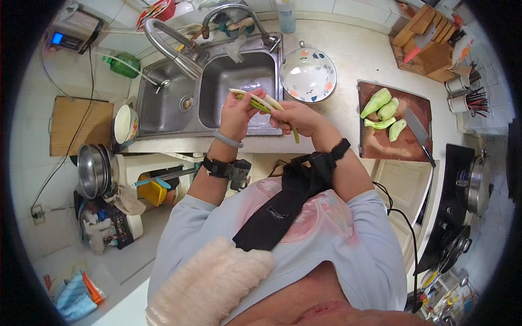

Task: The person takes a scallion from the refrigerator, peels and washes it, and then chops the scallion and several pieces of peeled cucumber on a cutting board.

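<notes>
Over the front of the right basin of the steel sink point(239, 91), my left hand point(238, 115) grips white and green stalks point(261, 102), perhaps scallions. My right hand point(299, 118) holds the same stalks further right, and a green end hangs below its fingers. Behind my right hand stands a white bowl with a colourful pattern point(308, 75). Further right, several pieces of peeled pale green vegetable point(377, 102) lie on a brown cutting board point(369, 148). A knife point(416, 125) rests on the board's right side, its handle past the front edge.
Two curved faucets point(170, 45) arch over the sink. An enamel bowl point(123, 124) stands left of it. A wooden knife block point(428, 45) is at the back right. The black stove point(452, 195) with pans is at the right. Stacked metal bowls point(93, 171) are at the lower left.
</notes>
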Tool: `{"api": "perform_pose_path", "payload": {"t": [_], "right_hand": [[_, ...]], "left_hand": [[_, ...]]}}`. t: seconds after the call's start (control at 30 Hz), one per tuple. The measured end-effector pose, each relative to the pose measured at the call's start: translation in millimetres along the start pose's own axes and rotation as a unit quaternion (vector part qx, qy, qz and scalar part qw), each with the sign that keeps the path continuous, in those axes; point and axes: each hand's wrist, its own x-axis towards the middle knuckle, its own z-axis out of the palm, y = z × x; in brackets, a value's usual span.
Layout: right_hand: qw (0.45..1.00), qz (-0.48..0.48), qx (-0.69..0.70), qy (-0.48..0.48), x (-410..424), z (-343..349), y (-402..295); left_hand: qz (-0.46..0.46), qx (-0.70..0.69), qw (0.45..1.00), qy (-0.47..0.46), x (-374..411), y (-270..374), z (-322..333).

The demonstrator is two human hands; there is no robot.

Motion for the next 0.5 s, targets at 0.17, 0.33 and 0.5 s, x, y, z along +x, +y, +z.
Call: {"api": "perform_pose_path", "payload": {"t": [0.17,0.33,0.5], "right_hand": [[0.999,-0.014,0.029,0.029,-18,-7,-7],[0.993,-0.03,-0.024,0.111,-65,-14,-14],[0.9,-0.18,0.036,0.395,-165,-82,-11]], "left_hand": [[-0.006,-0.081,0.997,0.003,12,-9,-5],[0.01,-0.175,0.983,0.058,30,-6,-20],[0.056,-0.087,0.992,0.07,31,11,-66]]}}
